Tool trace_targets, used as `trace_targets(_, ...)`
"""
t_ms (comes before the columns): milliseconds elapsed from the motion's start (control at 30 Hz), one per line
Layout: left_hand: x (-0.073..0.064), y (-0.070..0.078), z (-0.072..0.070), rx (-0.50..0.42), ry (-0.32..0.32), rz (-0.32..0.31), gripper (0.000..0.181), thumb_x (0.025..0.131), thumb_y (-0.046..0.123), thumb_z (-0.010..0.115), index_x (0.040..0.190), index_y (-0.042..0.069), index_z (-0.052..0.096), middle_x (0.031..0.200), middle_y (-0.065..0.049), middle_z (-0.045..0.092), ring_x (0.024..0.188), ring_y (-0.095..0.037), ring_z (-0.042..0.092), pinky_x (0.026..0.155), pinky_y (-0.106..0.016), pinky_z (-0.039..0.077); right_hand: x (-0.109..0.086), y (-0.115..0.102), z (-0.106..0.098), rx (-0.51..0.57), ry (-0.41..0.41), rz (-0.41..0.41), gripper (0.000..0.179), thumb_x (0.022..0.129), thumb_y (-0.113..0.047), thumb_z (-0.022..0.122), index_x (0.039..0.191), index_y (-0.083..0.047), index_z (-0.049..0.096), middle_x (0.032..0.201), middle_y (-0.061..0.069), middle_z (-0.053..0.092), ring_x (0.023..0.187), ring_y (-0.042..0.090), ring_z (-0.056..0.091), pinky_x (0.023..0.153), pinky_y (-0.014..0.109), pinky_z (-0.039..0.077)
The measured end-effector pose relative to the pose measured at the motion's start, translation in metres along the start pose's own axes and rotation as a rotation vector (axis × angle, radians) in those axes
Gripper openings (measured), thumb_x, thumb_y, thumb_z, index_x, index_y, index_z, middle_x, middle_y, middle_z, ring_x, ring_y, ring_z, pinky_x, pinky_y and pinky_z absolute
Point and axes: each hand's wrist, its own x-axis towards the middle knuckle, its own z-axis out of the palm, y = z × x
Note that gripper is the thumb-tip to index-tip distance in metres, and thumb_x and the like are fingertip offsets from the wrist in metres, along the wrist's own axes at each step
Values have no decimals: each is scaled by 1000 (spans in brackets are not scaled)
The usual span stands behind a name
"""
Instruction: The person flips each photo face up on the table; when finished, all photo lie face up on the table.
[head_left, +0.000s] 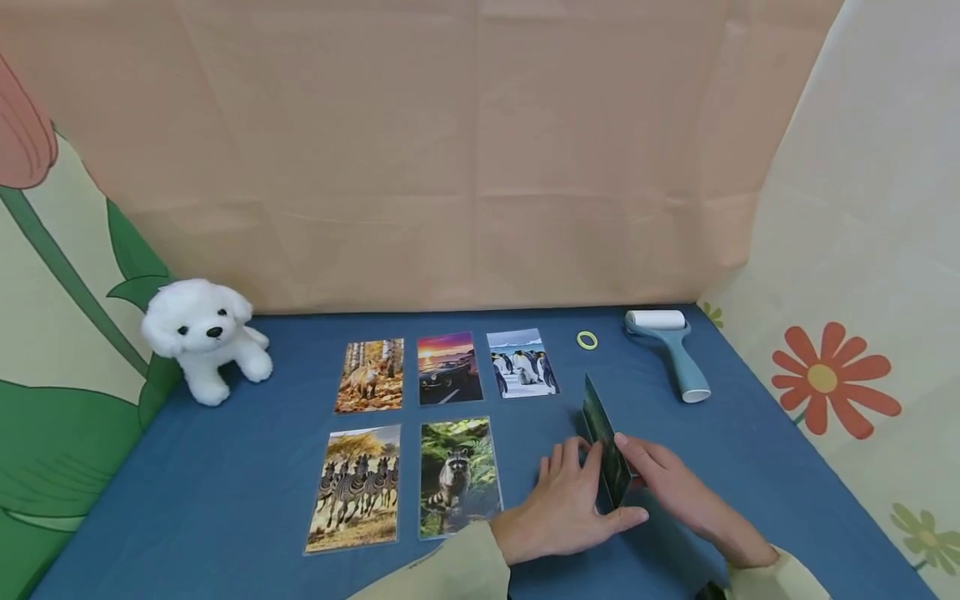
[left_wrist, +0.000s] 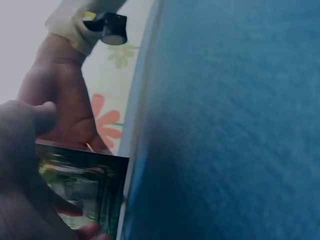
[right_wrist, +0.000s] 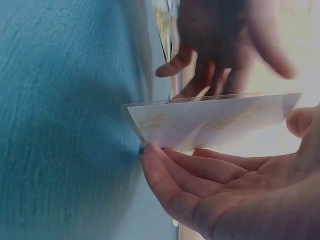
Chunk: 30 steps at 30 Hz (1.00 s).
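Note:
A photo card point(head_left: 609, 458) stands on its edge, tilted, between the two hands. My right hand point(head_left: 675, 492) holds it, with fingertips along its white back point(right_wrist: 200, 120) and the thumb at its edge in the right wrist view. On the picture side, my left hand point(head_left: 558, 508) has its fingers extended close against the card and its thumb spread away. The left wrist view shows a dark green picture point(left_wrist: 82, 185), partly hidden by the left hand. Left of the hands lie a raccoon card point(head_left: 457, 475) and a zebra card point(head_left: 356, 487).
Behind these lie a fox card point(head_left: 369, 375), a car card point(head_left: 448, 367) and a penguin card point(head_left: 522, 362). A yellow-green ring point(head_left: 587, 340) and a lint roller point(head_left: 675, 354) are at back right. A white plush dog point(head_left: 210, 337) sits at left on the blue cloth point(head_left: 225, 500).

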Motion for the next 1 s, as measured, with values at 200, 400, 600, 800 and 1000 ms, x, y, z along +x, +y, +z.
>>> trace_targets(200,3,-5,4,29,-49,-49,89,91,69,59,158,17,34,136,-9,40,110,-21,36,87,-40,32,-3,4,-4,106,49,-36,66,111,-41,37,147,14,37,142,33,48,120,41,60,88,43,55)
trace_targets(400,1,-6,-1,27,-29,-86,83,92,61,64,158,19,35,130,-10,43,106,-21,35,84,-39,29,-7,3,-5,93,191,-113,53,110,-36,42,148,2,43,95,15,63,74,15,62,68,33,52)
trace_targets(600,-7,-10,-12,-39,29,-94,80,94,53,67,158,18,34,132,-11,45,109,-23,38,89,-45,34,-10,1,0,36,314,-228,38,109,-27,48,142,-8,51,59,5,35,47,18,27,47,37,34)
trace_targets(800,-16,-18,-20,-81,120,-129,80,94,43,72,156,9,36,133,-12,47,117,-27,45,95,-47,38,-7,2,7,-1,391,-287,38,106,-22,56,143,-12,54,100,19,71,55,18,50,56,32,42)
trace_targets(1000,-24,-21,-25,-31,197,-227,100,88,44,79,157,-4,25,139,-22,44,127,-35,47,99,-48,44,-3,6,15,-40,404,-298,39,103,-15,62,141,-12,57,105,14,71,67,17,64,57,32,46)
